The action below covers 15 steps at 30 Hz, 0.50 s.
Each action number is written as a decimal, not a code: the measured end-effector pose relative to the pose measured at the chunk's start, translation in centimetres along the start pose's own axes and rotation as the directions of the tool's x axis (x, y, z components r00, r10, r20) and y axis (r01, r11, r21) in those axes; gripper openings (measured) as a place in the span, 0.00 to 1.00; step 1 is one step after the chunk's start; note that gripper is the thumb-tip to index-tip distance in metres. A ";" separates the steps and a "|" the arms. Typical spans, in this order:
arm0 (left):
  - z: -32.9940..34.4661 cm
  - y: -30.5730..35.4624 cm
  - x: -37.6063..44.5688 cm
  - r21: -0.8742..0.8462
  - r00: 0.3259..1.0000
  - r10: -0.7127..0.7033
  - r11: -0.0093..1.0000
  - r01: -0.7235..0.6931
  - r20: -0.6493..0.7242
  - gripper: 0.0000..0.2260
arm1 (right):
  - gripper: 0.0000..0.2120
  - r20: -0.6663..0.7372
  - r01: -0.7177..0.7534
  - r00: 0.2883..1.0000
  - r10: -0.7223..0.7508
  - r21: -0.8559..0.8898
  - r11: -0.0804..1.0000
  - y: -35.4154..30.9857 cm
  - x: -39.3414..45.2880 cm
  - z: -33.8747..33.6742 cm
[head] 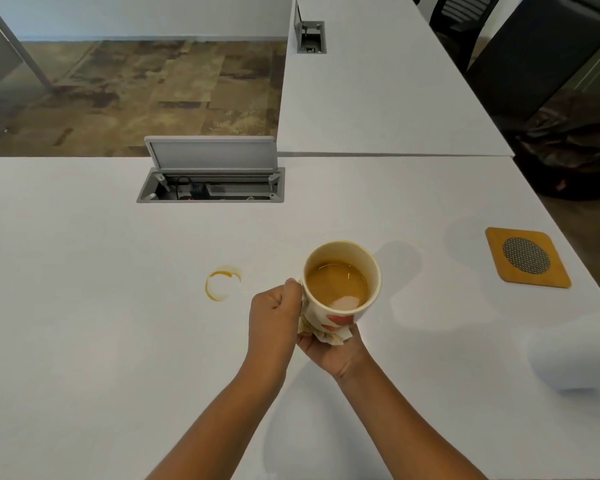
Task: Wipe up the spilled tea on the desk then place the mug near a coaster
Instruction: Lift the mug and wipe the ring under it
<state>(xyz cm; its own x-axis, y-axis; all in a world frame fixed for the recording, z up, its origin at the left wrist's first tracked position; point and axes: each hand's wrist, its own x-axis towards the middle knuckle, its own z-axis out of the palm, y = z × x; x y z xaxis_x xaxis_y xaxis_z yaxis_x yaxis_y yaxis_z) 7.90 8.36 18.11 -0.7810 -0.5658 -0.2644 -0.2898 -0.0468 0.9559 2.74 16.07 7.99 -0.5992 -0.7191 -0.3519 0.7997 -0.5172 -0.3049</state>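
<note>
1. The mug (342, 284) is in the lower middle of the frame, held up above the white desk (84, 341) and nearly full of tea.
2. The left hand (274, 318) has its fingers curled tight around the handle.
3. The right hand (333, 349) is under the mug with its fingers closed on a crumpled tissue (323, 334) against the bottom — likely to catch drips.
4. A brown tea ring (222, 282) sits left of the mug — not wiped yet.
5. The coaster (528, 258) lies at the right, well apart.
6. No words show on anything.
</note>
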 end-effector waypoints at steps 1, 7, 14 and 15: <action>-0.1 0.1 0.0 -0.005 1.000 0.000 1.000 0.000 -0.002 0.22 | 0.14 0.020 0.022 1.000 -0.021 -0.029 0.999 -0.1 0.2 0.2; -0.7 0.4 -0.1 0.001 1.000 0.010 1.000 -0.010 0.015 0.20 | 0.19 0.087 0.145 0.987 -0.135 -0.114 0.983 -0.9 1.3 0.8; -0.9 0.1 0.0 -0.041 1.000 0.014 0.999 -0.013 0.016 0.24 | 0.25 0.112 0.166 0.982 -0.150 -0.143 0.976 -2.8 1.3 0.2; -0.9 0.1 0.1 -0.048 1.000 0.013 0.999 -0.013 0.007 0.24 | 0.23 0.093 0.165 0.984 -0.153 -0.139 0.976 -3.0 1.1 -0.1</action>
<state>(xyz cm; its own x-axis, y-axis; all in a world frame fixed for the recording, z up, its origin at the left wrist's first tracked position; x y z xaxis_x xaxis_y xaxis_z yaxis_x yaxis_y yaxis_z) 8.32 7.56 18.31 -0.7888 -0.5604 -0.2526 -0.2529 -0.0786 0.9643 -0.37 16.84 8.46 -0.7086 -0.6713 -0.2174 0.6767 -0.5592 -0.4789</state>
